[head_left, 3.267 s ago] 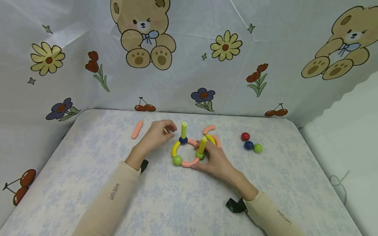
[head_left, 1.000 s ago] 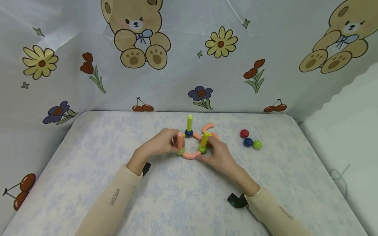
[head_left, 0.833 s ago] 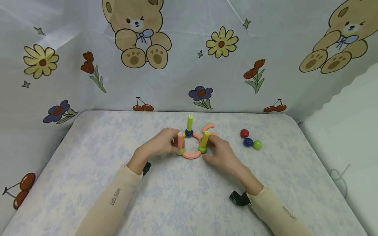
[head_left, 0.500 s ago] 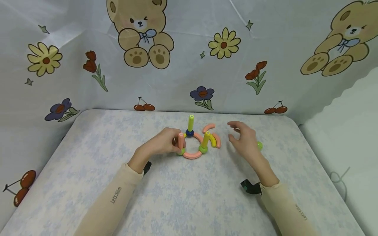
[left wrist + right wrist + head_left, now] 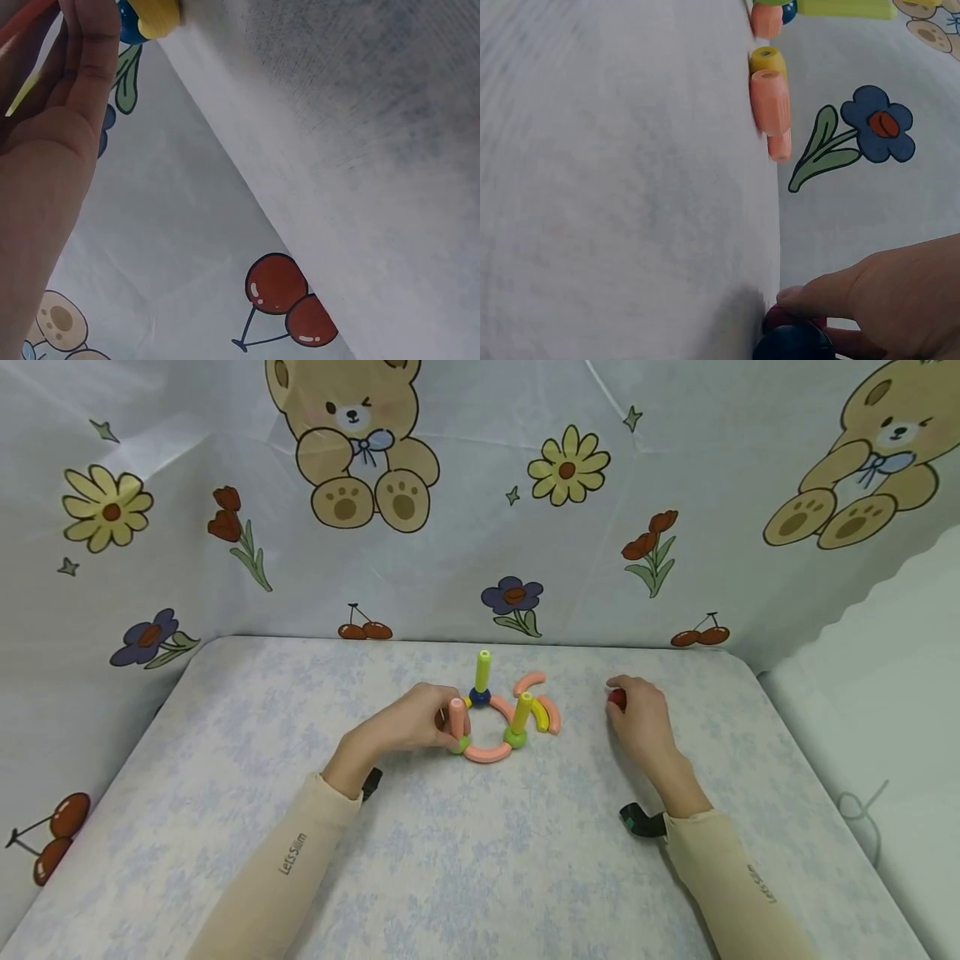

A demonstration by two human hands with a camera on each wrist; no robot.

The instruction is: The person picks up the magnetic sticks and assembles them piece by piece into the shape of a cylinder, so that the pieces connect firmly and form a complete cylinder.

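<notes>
My left hand (image 5: 408, 718) holds an upright pink rod (image 5: 456, 715) standing on a green ball (image 5: 461, 744), part of a ring of curved pieces and balls. A pink curved piece (image 5: 487, 754) joins it to another green ball (image 5: 515, 738), which bears a yellow rod (image 5: 521, 713). At the ring's far side a light green rod (image 5: 483, 670) rises from a dark blue ball (image 5: 479, 697). Off to the right, my right hand (image 5: 643, 714) pinches a red ball (image 5: 617, 697). Beside it, a blue ball (image 5: 793, 343) shows in the right wrist view; the hand hides it in the head view.
Just right of the ring lie a loose yellow curved piece (image 5: 540, 717) and two pink ones, one beside the yellow piece (image 5: 552, 715) and a farther pink arc (image 5: 529, 682). A printed cloth (image 5: 450, 560) hangs behind the table (image 5: 465, 860).
My left hand picked up the pink rod from the left and brought it to the near-left green ball. My right hand left the ring, moved right and took hold of the red ball.
</notes>
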